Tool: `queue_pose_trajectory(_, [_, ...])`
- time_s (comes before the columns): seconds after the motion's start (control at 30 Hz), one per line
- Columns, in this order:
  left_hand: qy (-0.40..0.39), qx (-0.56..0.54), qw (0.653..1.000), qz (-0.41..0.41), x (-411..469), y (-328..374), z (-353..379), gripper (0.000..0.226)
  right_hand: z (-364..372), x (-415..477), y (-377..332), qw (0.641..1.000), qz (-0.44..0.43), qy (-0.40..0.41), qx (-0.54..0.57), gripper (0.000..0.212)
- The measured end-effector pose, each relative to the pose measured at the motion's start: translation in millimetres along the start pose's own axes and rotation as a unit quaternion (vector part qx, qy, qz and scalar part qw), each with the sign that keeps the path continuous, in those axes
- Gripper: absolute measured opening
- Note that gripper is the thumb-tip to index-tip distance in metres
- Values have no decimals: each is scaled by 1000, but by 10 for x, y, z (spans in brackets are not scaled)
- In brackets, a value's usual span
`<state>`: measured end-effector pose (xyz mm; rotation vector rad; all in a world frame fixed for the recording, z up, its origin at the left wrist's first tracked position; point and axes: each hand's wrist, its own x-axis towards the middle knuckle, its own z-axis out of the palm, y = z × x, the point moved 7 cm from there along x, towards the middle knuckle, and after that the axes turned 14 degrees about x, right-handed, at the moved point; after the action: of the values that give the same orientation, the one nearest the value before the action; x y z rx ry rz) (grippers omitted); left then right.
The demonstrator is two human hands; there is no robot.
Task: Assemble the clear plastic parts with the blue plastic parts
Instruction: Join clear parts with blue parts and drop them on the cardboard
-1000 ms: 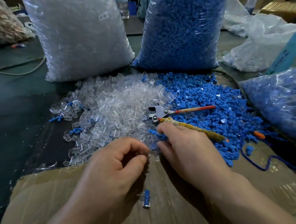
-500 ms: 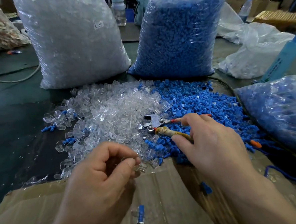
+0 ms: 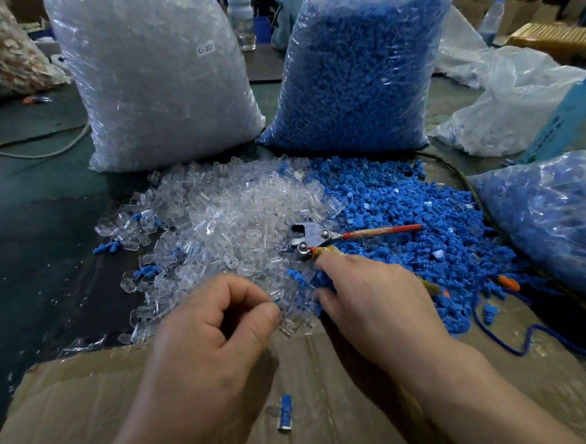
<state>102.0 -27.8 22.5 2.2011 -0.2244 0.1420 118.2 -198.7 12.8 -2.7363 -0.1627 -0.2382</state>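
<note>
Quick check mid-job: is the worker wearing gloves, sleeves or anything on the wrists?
No gloves: the left hand and right hand are bare. The left forearm and right forearm are uncovered down to the frame's lower edge, with no sleeve or cuff showing. No ring, watch, wristband or tape is visible.

The right hand (image 3: pixel 375 302) has drawn back from the two handles of the pliers (image 3: pixel 309 235), where its fingers lay half a second ago, towards the person and leftward. Its fingertips now dig into the near edge of the blue parts (image 3: pixel 404 215), at the seam with the clear parts (image 3: pixel 223 219), the forefinger just touching the wrapped handle's end.
</note>
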Motion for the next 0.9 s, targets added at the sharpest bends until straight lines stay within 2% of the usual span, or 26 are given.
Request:
queue_pose_trajectory(0.13, [-3, -44, 998, -43, 3, -67, 20, 25, -5, 5, 36, 999, -8, 14, 47, 14])
queue_pose_trajectory(0.3, [-4, -64, 997, -36, 15, -30, 25, 20, -85, -16, 26, 996, -17, 49, 74, 13])
queue_pose_trajectory(0.4, [6, -148, 987, -57, 26, -68, 48, 12, -215, -62, 22, 981, -6, 83, 177, 14])
queue_pose_trajectory(0.47, [0, -226, 970, -86, 40, -121, 98, 6, -219, -92, 21, 958, 19, 71, 276, 14])
queue_pose_trajectory(0.5, [-3, -248, 965, -91, 45, -146, 122, 8, -183, -105, 10, 932, 44, 51, 356, 14])
queue_pose_trajectory(0.53, [-4, -262, 961, -90, 54, -177, 141, 11, -116, -115, 2, 882, 83, 21, 464, 13])
queue_pose_trajectory(0.6, [-4, -282, 956, -84, 68, -207, 148, 19, 60, -141, -64, 711, 162, -54, 683, 9])
queue_pose_trajectory(0.63, [-6, -285, 955, -81, 69, -209, 147, 21, 97, -153, -118, 635, 181, -80, 747, 9])
queue_pose_trajectory(0.67, [-10, -283, 956, -81, 69, -215, 146, 22, 111, -159, -143, 589, 188, -91, 781, 10])
queue_pose_trajectory(0.73, [-22, -281, 955, -89, 59, -217, 156, 20, 101, -161, -151, 545, 189, -94, 812, 13])
queue_pose_trajectory(0.8, [-31, -282, 954, -100, 53, -219, 172, 19, 91, -153, -144, 518, 185, -88, 830, 18])
queue_pose_trajectory(0.87, [-32, -282, 953, -103, 51, -207, 175, 18, 99, -150, -136, 524, 182, -82, 828, 18])
queue_pose_trajectory(0.9, [-32, -282, 953, -105, 48, -198, 177, 18, 110, -156, -133, 547, 180, -79, 814, 16])
